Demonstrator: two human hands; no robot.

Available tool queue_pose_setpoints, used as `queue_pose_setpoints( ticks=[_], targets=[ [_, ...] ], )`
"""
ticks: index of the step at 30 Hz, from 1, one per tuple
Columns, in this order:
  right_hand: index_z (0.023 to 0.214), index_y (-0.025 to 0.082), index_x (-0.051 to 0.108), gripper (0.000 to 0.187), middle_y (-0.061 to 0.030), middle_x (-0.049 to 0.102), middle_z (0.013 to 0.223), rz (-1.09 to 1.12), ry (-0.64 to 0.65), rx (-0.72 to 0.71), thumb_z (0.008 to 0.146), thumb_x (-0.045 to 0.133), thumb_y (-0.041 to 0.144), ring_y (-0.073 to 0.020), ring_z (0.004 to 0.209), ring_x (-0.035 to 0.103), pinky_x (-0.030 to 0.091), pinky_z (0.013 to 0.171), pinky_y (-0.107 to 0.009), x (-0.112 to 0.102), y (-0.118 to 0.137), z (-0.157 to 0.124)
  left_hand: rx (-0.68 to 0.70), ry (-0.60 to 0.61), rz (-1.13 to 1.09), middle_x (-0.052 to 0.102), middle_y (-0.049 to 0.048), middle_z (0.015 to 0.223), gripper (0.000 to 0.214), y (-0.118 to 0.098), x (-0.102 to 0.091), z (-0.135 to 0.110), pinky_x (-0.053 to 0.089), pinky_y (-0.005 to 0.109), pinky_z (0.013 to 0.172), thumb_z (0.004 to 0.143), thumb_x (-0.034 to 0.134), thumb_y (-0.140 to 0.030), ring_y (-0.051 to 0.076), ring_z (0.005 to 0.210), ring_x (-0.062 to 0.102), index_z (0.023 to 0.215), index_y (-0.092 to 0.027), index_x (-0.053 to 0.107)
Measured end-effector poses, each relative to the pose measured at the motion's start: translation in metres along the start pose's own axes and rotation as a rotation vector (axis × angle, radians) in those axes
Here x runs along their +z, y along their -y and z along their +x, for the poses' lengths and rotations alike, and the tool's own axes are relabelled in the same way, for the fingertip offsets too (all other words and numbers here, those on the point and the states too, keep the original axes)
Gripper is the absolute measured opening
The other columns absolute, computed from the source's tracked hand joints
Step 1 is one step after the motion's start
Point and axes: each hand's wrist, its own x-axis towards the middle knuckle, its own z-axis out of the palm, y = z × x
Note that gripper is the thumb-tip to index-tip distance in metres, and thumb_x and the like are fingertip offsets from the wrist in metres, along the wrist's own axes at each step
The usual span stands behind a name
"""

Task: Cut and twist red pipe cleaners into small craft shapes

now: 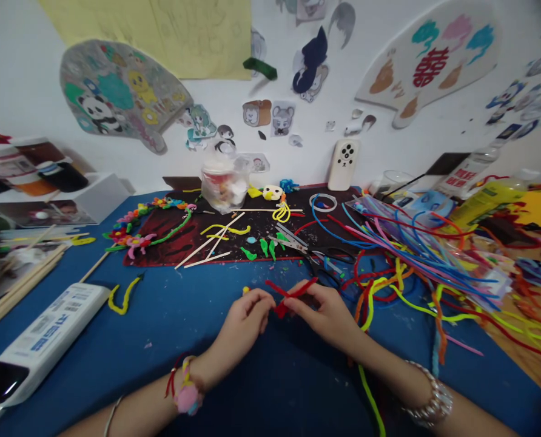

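Observation:
A red pipe cleaner (293,292) is bent into a crossing shape, with two ends sticking up and a short red part below. My right hand (320,306) pinches it between thumb and fingers. Close by on the left, my left hand (247,315) is closed, its fingertips together at the red piece's edge; what they grip is hidden. A small yellow tip (245,290) shows just behind the left knuckles. Beyond the hands, scissors (293,244) lie on the dark mat (161,243) beside small green leaf-like pieces (265,247).
Many loose pipe cleaners (398,230) heap up on the right. On the left lie a white power-strip-like device (47,340), a bent yellow pipe cleaner (125,300) and a colourful flower garland (147,224). Thin wooden sticks (211,240) and a phone (343,165) are at the back.

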Motion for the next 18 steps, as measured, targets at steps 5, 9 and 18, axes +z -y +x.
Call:
queue_pose_setpoints(
  ticks=[5, 9, 18],
  targets=[
    [0.068, 0.015, 0.061, 0.023, -0.0020, 0.064, 0.060, 0.158, 0.195, 0.223, 0.075, 0.062, 0.037, -0.0111, 0.051, 0.057, 0.044, 0.049, -0.021, 0.006, -0.006, 0.001, 0.001, 0.088, -0.103, 0.055, 0.0009, 0.079, 0.030, -0.024, -0.018, 0.005, 0.036, 0.019, 0.049, 0.085, 0.040, -0.041, 0.009, 0.060, 0.050, 0.092, -0.017, 0.056],
    [0.064, 0.014, 0.058, 0.026, -0.0004, 0.062, 0.056, 0.338, 0.290, 0.328, 0.072, 0.065, 0.038, -0.0086, 0.045, 0.053, 0.043, 0.045, -0.020, 0.008, -0.008, 0.002, 0.006, 0.236, 0.176, 0.057, 0.0004, 0.066, 0.022, -0.031, -0.025, 0.004, 0.035, 0.019, 0.049, 0.074, 0.060, -0.036, 0.009, 0.057, 0.050, 0.077, -0.014, 0.062],
    [0.063, 0.013, 0.058, 0.030, 0.0011, 0.060, 0.052, 0.518, 0.275, 0.355, 0.065, 0.070, 0.040, -0.0082, 0.046, 0.055, 0.047, 0.048, -0.021, 0.005, -0.007, 0.006, 0.022, 0.218, 0.327, 0.064, 0.0024, 0.065, 0.015, -0.021, -0.022, 0.004, 0.042, 0.023, 0.056, 0.073, 0.062, -0.027, 0.011, 0.058, 0.055, 0.076, -0.013, 0.065]
  ],
)
